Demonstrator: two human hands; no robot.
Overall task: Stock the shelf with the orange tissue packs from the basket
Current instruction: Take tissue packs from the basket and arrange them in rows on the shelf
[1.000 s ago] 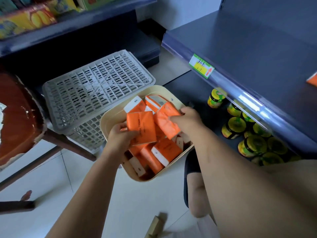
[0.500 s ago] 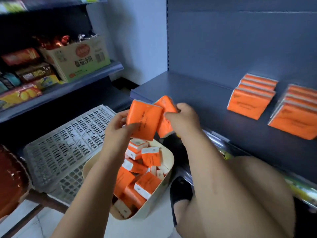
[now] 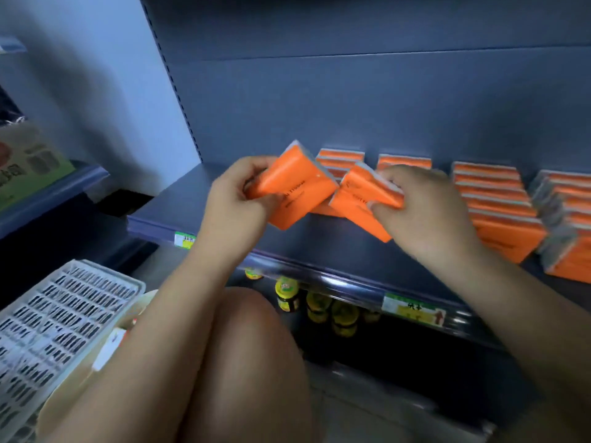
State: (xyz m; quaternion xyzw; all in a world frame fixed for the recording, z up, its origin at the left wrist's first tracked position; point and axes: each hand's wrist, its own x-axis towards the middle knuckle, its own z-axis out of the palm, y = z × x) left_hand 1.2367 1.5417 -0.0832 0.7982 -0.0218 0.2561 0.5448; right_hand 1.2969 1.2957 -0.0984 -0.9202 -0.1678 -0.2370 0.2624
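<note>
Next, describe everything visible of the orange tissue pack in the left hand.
This orange, glossy, film-wrapped rectangular tissue pack has dark print on its face and a pale grey end. Tilted, it hangs above the dark grey shelf, its left end gripped by the left hand. Its right corner seems to touch the similar pack in the right hand.

Dark blue-grey shelf (image 3: 192,203): the left part of the board is bare. Orange tissue packs (image 3: 499,215) stand on it toward the right, in rows running from the back panel forward. Short row (image 3: 341,157) and second short row (image 3: 404,161) sit at the back. The end row (image 3: 572,244) is cut off by the frame edge. The front rail carries two price labels (image 3: 185,240) (print illegible). The lower shelf (image 3: 399,356) holds yellow-lidded jars (image 3: 287,294).
</note>
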